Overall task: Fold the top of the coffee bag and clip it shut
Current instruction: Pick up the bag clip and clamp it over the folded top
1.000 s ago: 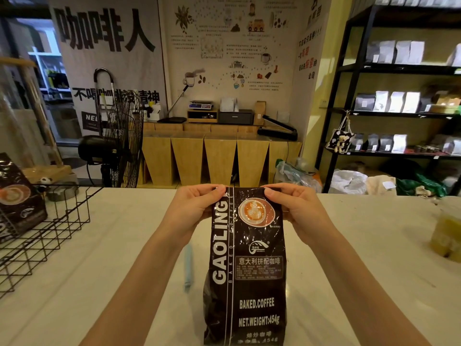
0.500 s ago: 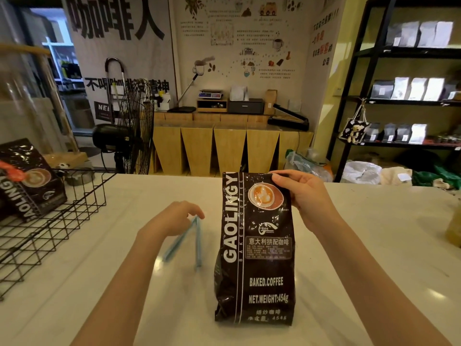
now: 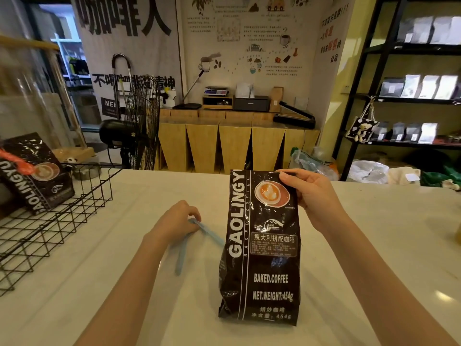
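Observation:
A black coffee bag (image 3: 260,260) with white lettering stands upright on the pale counter (image 3: 374,258), its top folded down. My right hand (image 3: 310,196) pinches the folded top at its right corner. Left of the bag, my left hand (image 3: 178,222) is closed on the hinged end of a light blue bag clip (image 3: 184,244). The clip is spread open in a V, one arm pointing toward me, the other toward the bag.
A black wire basket (image 3: 52,226) sits at the counter's left edge holding a second coffee bag (image 3: 37,176) closed with an orange clip (image 3: 17,162). A yellowish container (image 3: 457,236) shows at the right edge. Beyond the counter stand a fan, wooden cabinets and shelving.
My left hand left the bag's top, dropped to the counter and took hold of the blue clip, which has swung open. My right hand alone now keeps the fold.

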Demonstrator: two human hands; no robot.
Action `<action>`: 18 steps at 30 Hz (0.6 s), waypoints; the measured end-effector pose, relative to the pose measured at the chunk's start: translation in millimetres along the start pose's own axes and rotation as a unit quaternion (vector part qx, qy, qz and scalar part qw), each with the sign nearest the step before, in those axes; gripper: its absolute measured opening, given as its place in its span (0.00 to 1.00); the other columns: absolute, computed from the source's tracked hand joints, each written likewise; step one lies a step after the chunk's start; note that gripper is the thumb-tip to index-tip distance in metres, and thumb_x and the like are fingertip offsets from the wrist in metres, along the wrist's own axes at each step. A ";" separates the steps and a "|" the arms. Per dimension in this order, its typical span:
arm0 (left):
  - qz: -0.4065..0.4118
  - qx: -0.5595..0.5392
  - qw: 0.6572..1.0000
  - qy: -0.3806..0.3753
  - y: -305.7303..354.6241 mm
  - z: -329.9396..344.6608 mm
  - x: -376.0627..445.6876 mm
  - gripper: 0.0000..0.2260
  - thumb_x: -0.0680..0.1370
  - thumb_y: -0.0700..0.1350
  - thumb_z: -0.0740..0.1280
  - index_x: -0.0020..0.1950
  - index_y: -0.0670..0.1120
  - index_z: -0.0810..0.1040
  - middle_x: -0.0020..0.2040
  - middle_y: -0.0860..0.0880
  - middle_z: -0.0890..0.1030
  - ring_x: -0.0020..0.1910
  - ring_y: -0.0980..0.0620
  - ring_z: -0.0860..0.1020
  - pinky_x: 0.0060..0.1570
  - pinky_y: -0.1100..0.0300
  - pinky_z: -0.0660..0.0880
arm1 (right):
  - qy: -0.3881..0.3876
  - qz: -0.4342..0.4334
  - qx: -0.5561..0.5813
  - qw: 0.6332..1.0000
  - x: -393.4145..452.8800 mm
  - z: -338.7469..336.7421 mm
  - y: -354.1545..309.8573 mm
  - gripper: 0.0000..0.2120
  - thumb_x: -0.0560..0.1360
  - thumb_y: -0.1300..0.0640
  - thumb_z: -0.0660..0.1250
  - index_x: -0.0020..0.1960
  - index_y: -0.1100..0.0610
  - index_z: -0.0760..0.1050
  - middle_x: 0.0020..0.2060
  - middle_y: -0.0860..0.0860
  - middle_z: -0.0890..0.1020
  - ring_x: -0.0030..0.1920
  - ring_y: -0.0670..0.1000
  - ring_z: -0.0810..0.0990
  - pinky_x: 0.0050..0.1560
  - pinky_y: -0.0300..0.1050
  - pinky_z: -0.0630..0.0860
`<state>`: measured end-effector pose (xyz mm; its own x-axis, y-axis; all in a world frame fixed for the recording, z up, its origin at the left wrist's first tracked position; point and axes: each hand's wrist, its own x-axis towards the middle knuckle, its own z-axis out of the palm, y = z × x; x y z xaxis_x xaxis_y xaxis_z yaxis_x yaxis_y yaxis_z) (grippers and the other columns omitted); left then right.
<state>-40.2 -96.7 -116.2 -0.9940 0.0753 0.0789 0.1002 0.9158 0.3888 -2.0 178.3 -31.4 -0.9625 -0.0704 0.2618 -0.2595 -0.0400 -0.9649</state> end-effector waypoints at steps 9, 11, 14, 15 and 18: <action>-0.078 -0.185 0.978 0.054 2.7 -18.3 -3.2 0.07 0.73 0.41 0.67 0.41 0.51 0.70 0.35 0.47 0.81 0.26 0.55 0.79 0.24 0.65 0.70 | -0.003 0.001 0.000 1.000 2.1 -3.9 2.7 0.04 0.72 0.57 0.67 0.41 0.51 0.81 0.33 0.48 0.86 0.36 0.49 0.85 0.34 0.37 0.79; -0.072 -0.221 0.971 0.061 8.2 -23.0 -4.0 0.09 0.73 0.40 0.67 0.40 0.51 0.69 0.35 0.46 0.82 0.27 0.54 0.79 0.23 0.66 0.71 | -0.003 0.001 0.002 1.000 2.3 -4.2 3.1 0.04 0.72 0.58 0.67 0.41 0.52 0.81 0.32 0.48 0.86 0.35 0.48 0.84 0.33 0.36 0.79; -0.062 -0.284 0.952 0.091 17.5 -30.8 -5.0 0.07 0.74 0.38 0.66 0.40 0.49 0.73 0.37 0.44 0.82 0.29 0.51 0.79 0.24 0.65 0.73 | -0.004 -0.001 0.001 1.000 2.2 -5.1 3.6 0.04 0.72 0.58 0.67 0.42 0.52 0.81 0.32 0.48 0.86 0.35 0.47 0.84 0.32 0.35 0.79; -0.070 -0.321 0.937 0.116 20.3 -34.3 -6.1 0.06 0.74 0.37 0.65 0.40 0.48 0.75 0.38 0.43 0.82 0.29 0.52 0.78 0.24 0.65 0.73 | -0.004 -0.001 -0.001 1.000 2.0 -5.3 3.6 0.04 0.72 0.58 0.67 0.42 0.52 0.81 0.32 0.48 0.86 0.35 0.47 0.84 0.32 0.35 0.78; -0.106 -0.503 0.844 0.151 26.2 -48.4 -11.2 0.09 0.75 0.35 0.63 0.40 0.45 0.80 0.39 0.42 0.80 0.27 0.55 0.77 0.24 0.67 0.75 | -0.005 -0.003 -0.003 1.000 1.6 -5.8 3.2 0.04 0.72 0.58 0.67 0.43 0.54 0.81 0.33 0.49 0.86 0.35 0.47 0.84 0.33 0.35 0.77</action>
<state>-24.4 -92.7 -62.5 -0.9530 -0.2918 0.0808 0.0582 0.0855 0.9946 -4.8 183.8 -34.2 -0.9603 -0.0806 0.2672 -0.2653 -0.0344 -0.9636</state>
